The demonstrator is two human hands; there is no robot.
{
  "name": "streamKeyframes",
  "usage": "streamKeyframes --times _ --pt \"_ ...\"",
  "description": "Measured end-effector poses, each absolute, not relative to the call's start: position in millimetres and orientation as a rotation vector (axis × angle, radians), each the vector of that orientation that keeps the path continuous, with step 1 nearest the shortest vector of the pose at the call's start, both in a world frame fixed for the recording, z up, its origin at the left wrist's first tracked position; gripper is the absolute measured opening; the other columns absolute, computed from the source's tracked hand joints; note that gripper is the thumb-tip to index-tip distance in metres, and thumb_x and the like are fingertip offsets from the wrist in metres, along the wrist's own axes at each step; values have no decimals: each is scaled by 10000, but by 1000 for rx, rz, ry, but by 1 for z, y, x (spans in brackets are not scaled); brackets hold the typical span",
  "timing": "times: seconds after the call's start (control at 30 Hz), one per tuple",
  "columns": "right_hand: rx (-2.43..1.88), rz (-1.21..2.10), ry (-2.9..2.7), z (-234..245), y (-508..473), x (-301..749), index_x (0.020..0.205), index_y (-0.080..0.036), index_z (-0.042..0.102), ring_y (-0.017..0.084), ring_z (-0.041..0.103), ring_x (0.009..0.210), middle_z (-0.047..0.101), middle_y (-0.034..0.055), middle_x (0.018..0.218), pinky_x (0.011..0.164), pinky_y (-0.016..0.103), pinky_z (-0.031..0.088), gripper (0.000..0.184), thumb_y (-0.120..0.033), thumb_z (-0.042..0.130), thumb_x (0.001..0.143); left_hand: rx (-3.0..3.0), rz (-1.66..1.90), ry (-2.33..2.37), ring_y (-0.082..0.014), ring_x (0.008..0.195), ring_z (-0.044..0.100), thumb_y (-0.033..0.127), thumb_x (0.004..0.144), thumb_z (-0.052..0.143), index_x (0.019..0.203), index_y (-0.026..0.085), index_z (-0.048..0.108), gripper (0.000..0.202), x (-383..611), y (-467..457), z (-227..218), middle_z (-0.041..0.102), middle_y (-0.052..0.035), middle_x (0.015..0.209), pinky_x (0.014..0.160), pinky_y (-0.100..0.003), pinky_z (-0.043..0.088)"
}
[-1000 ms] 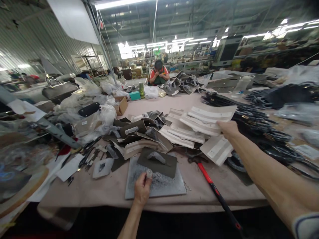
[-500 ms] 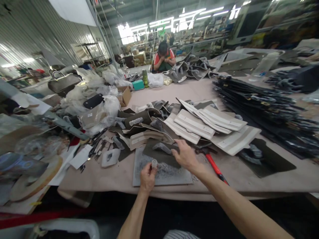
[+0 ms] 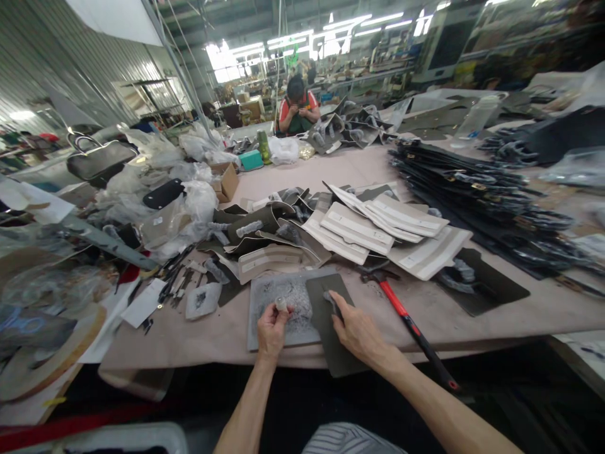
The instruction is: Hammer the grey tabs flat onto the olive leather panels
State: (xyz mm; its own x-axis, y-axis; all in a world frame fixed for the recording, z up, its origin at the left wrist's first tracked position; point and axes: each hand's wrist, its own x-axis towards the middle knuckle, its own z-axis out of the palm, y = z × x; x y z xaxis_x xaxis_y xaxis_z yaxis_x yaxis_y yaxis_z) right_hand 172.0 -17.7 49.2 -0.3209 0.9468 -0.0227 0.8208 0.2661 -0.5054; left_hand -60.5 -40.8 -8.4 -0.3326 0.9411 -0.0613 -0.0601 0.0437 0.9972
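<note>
My left hand (image 3: 271, 332) is closed, pinching a small whitish, translucent cylinder-like piece (image 3: 281, 304) above a grey worn slab (image 3: 258, 321). With fingers curled, my right hand (image 3: 359, 328) grips the plastic-wrapped handle (image 3: 332, 302) of a dark olive bag panel (image 3: 338, 354). That panel lies over the slab's right side and its lower end reaches past the table edge. A hammer (image 3: 396, 301) with a red and black handle rests to the right of my right hand.
Pale-backed bag panels (image 3: 357, 228) are piled beyond the slab. Black bag pieces (image 3: 454, 183) form a stack at right. Metal strips (image 3: 182, 280) and a small plastic-lined tray (image 3: 203, 299) lie at left. A co-worker (image 3: 297, 110) sits across the table.
My right hand has drawn the olive panel right and towards me, turning it and uncovering more of the slab. My left hand still holds the small piece. The view has shifted slightly.
</note>
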Motion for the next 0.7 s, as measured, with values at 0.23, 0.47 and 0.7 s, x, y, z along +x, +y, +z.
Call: streamKeyframes --times 0.23,0.47,0.7 --pt "-1710 755 -2190 41 -34 174 1479 -120 359 301 714 893 727 151 1044 753 376 491 542 -236 390 950 955 1466 1262 -236 967 718 525 790 757 1124 161 656 504 -36 -3 22 756 -85 955 930 -374 566" --pt "-1780 909 -2091 43 -27 169 1366 -154 471 294 719 869 738 138 938 697 331 432 402 -324 394 1010 1000 1404 1175 -194 865 688 353 746 793 923 147 673 296 19 43 23 754 -82 930 837 -298 514" --pt "-1631 983 -1931 41 -30 173 1421 -150 443 269 691 923 709 135 1064 803 361 478 497 -367 462 974 1171 1329 1218 -166 847 668 303 788 745 937 157 693 215 25 52 -5 748 -61 956 802 -266 499"
